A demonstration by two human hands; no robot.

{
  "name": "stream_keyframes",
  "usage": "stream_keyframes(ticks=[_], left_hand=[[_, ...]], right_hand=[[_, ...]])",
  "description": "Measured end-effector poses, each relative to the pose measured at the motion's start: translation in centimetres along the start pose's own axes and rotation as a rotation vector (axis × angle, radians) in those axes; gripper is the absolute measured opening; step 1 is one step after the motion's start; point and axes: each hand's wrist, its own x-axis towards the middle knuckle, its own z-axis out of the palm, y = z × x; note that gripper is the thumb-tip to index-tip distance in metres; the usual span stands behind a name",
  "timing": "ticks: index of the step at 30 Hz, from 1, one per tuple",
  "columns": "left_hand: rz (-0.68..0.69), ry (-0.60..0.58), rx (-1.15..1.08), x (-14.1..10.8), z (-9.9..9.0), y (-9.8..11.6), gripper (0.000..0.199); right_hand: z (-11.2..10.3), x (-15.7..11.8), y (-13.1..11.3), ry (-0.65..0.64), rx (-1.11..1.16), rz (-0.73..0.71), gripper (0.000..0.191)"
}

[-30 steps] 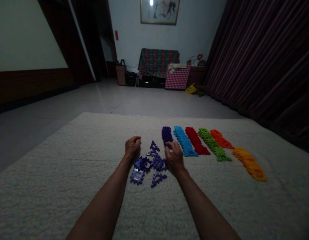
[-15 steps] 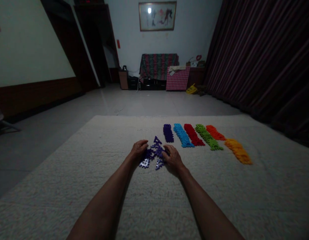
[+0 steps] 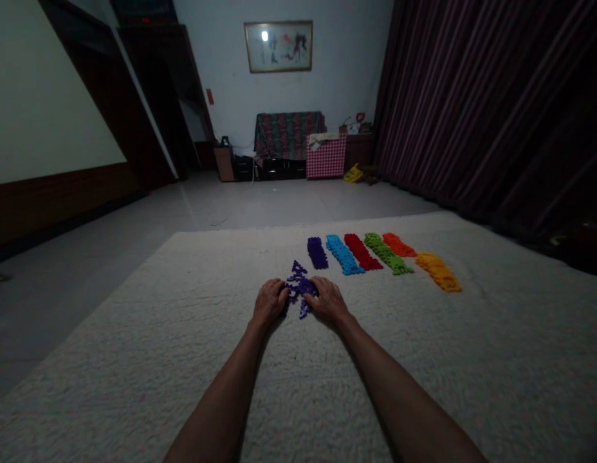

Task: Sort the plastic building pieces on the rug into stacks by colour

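Note:
Several loose purple pieces (image 3: 296, 276) with notched edges lie in a small pile on the pale mat (image 3: 192, 334). At the left side of the pile, my left hand (image 3: 270, 301) has its fingers curved around some pieces and covers part of them. My right hand (image 3: 327, 299) is bent over the right side, its thumb and fingers on purple pieces. Just beyond the pile lies a neat purple row (image 3: 318, 253).
Right of the purple row lie a blue row (image 3: 344, 255), a red row (image 3: 363, 251), a green row (image 3: 388, 253), an orange row (image 3: 399, 244) and a yellow row (image 3: 438, 272). A covered cabinet (image 3: 289, 136) stands at the far wall.
The view has shifted. My left hand has come in over the lower left pieces, which it now mostly hides. My right hand still rests at the right side of the pile.

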Motion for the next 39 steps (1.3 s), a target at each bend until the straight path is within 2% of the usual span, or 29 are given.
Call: stream_keyframes(ticks=[8, 17, 24, 39], left_hand=[[-0.037, 0.002, -0.058, 0.29, -0.19, -0.22, 0.027], [-0.12, -0.034, -0.049, 0.81, -0.4, 0.24, 0.027], [-0.097, -0.022, -0.014, 0.86, -0.48, 0.72, 0.025], [-0.119, -0.01, -0.061, 0.93, -0.24, -0.05, 0.029]], right_hand=[[0.26, 0.04, 0.46, 0.033, 0.02, 0.024, 0.038], [-0.1, 0.1, 0.2, -0.006, 0.003, 0.031, 0.04], [-0.27, 0.03, -0.24, 0.005, 0.006, 0.019, 0.037], [-0.07, 0.19, 0.47, 0.004, 0.069, -0.019, 0.036]])
